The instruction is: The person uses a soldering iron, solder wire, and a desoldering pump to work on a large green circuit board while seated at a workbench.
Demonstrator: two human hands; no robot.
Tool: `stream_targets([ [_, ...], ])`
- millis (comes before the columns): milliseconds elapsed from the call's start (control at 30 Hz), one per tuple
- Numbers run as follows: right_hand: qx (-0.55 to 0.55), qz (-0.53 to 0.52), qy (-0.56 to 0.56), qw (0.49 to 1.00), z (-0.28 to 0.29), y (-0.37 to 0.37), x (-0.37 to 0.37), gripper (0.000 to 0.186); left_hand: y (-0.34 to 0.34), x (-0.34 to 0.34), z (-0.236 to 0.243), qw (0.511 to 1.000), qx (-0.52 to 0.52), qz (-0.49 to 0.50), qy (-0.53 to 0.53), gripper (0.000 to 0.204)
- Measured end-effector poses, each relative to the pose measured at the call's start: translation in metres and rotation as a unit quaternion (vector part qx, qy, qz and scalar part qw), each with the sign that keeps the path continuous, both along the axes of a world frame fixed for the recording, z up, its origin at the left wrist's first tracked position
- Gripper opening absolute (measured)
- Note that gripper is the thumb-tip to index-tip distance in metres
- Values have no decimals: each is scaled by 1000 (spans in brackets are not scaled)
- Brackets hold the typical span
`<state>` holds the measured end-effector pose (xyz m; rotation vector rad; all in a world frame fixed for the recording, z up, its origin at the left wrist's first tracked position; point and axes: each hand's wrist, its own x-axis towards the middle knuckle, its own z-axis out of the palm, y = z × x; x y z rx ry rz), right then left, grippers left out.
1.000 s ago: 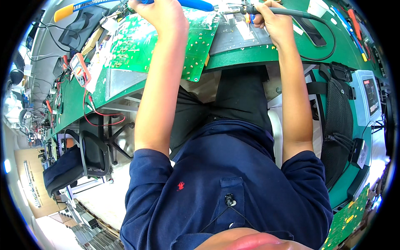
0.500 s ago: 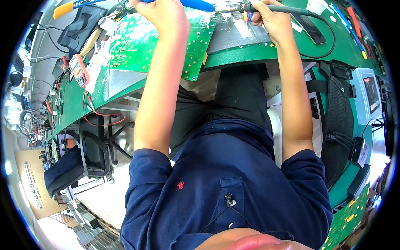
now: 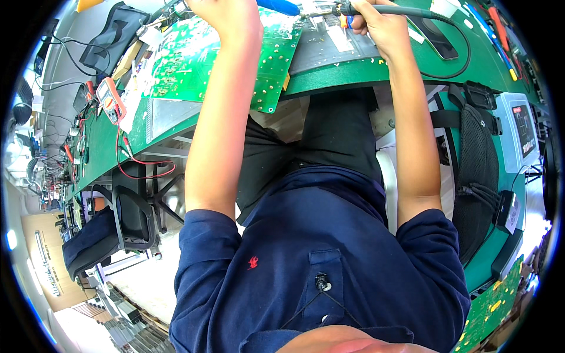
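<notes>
My left hand [image 3: 226, 15] is closed on a blue cylindrical tool [image 3: 276, 7] at the top edge, above a green circuit board [image 3: 273, 67] on the bench; its fingertips are partly out of frame. My right hand [image 3: 376, 23] grips a soldering iron [image 3: 342, 9] with a dark cord, its tip close to the blue tool's end near the board's upper edge. Exactly what the two tips touch is too small to tell. A grey mat [image 3: 318, 56] with small white scraps lies under the right hand.
A multimeter [image 3: 110, 97] with leads sits left; a phone [image 3: 438, 41], white cup [image 3: 441, 6] and screwdrivers [image 3: 500, 35] are right. An office chair [image 3: 132, 215] stands at left. A black bag [image 3: 474, 170] and clear-lidded case [image 3: 515, 129] are on the lower right surface.
Both hands and their tools have shifted slightly up and leftward in the picture, as has the bench. The blue tool's yellow end has moved mostly out of frame at the top.
</notes>
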<state>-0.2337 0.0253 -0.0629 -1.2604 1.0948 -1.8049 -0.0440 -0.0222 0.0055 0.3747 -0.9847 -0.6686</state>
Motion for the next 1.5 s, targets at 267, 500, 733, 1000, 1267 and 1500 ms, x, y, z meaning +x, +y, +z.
stream_targets([
  [267, -12, 18, -11, 1000, -3, -2, -2, 20, -11, 0, 5, 997, 34, -62, 38, 16],
  [500, 6, 6, -9, 1000, -3, -3, -2, 20, -15, -11, 6, 997, 0, 64, -51, 19],
  [733, 11, 11, -14, 1000, -5, -3, -4, 20, -21, -9, 1, 994, 0, 78, -75, 19],
  [1000, 19, 22, -14, 999, -2, -4, -2, 20, -18, -9, 3, 996, 11, 74, -41, 23],
  [1267, 0, 11, -25, 1000, -3, -3, -2, 20, 15, 45, -7, 953, 150, 70, -254, 26],
  [1500, 13, -7, 74, 997, 2, 6, 0, 16, 37, 122, -35, 940, 149, -64, -301, 46],
])
